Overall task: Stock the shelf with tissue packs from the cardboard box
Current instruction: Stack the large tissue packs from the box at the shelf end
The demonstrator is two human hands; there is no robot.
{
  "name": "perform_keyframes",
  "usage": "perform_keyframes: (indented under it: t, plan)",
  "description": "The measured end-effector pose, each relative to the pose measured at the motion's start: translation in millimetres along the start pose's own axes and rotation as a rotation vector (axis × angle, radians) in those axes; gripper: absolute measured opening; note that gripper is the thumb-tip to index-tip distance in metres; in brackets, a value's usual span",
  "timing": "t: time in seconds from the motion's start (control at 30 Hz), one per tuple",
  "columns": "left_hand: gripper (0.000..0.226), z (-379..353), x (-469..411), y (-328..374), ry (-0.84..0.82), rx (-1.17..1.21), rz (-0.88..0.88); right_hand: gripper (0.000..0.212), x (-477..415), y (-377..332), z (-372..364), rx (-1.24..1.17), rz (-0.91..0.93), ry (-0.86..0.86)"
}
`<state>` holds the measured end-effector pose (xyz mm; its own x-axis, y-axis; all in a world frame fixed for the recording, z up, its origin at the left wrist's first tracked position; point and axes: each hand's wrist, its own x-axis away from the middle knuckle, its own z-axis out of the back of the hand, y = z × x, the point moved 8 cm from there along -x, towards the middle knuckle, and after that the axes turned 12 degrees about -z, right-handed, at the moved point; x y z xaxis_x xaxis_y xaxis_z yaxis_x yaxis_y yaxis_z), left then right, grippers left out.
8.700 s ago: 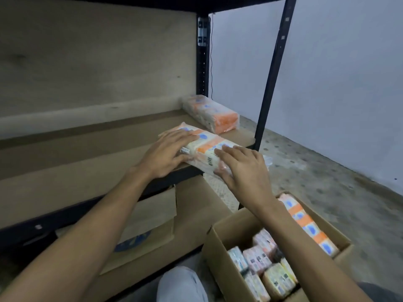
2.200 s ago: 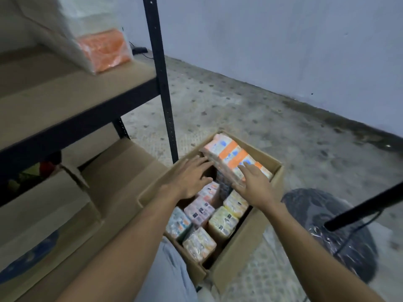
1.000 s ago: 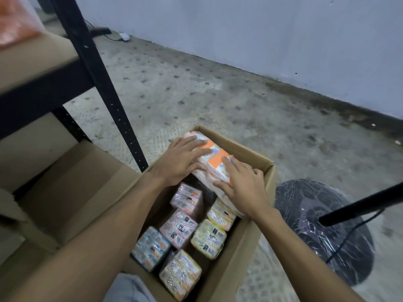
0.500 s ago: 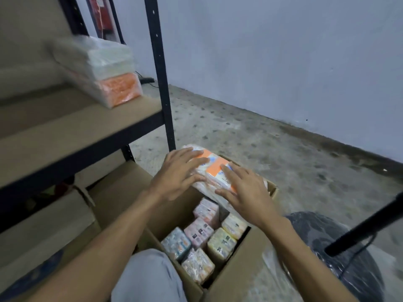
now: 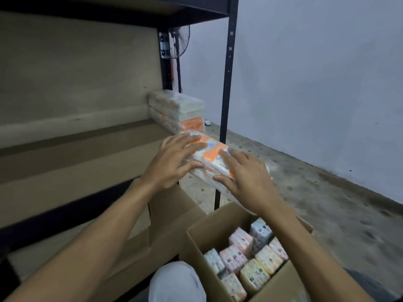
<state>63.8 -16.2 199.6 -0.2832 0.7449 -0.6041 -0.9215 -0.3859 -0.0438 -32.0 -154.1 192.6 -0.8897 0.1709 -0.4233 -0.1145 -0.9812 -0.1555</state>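
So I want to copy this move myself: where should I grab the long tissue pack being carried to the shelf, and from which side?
Grip the long tissue pack near its two ends, coming down from above with palms on top and fingers wrapped over the long edges, as the left hand and right hand do. It is long, flat and soft-wrapped, so one central grip would probably let it sag.

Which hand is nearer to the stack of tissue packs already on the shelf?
Left. The left hand grips the held tissue pack at its far end, just short of the stack of tissue packs. The right hand grips the near end, over the cardboard box.
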Motion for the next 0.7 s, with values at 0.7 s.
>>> perform_keyframes:
  t: [0.7]
  plan:
    - [0.061,41.7,112.2,-145.1,-0.068,0.024,0.586,0.062,-109.8,-156.8,-68.1,-0.017,0.045,-0.114]
